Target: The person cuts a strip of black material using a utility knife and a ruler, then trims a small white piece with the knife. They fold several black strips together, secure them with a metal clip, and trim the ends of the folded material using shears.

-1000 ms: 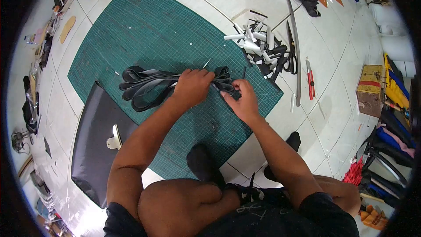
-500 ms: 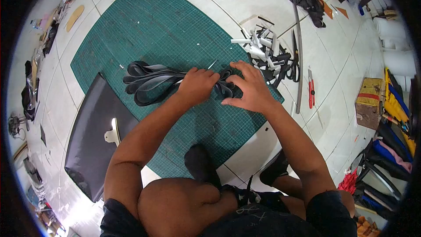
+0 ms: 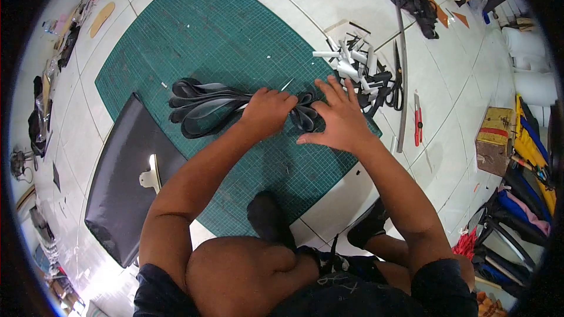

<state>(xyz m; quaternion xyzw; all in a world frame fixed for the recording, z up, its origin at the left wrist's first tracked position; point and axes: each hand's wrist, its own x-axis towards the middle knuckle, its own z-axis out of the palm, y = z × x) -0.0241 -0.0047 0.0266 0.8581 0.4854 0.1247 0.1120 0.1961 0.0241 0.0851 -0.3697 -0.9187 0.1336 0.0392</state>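
A bundle of looped black strips [image 3: 205, 108] lies across the green cutting mat [image 3: 235, 29]. My left hand [image 3: 269, 111] is wrapped round its narrow middle, with long loops fanning out to the left and shorter loops showing on the right. Beside those short loops is my right hand [image 3: 341, 114], its fingers spread and its thumb apart, the palm side near the loop ends. A thin white pointed piece [image 3: 287, 84] sticks out just above my left hand. What lies inside my left fist is hidden.
White and black offcuts [image 3: 358, 70] are heaped at the mat's right edge, near black scissors [image 3: 398, 85], a long metal ruler [image 3: 402, 82] and a red cutter knife [image 3: 418, 120]. Dark sheet material [image 3: 132, 182] with a metal clip [image 3: 150, 175] lies at left.
My right hand has opened wider, its fingers lifting off the short loops and spreading upward. My left hand keeps its grip on the bundle. The view has shifted slightly.
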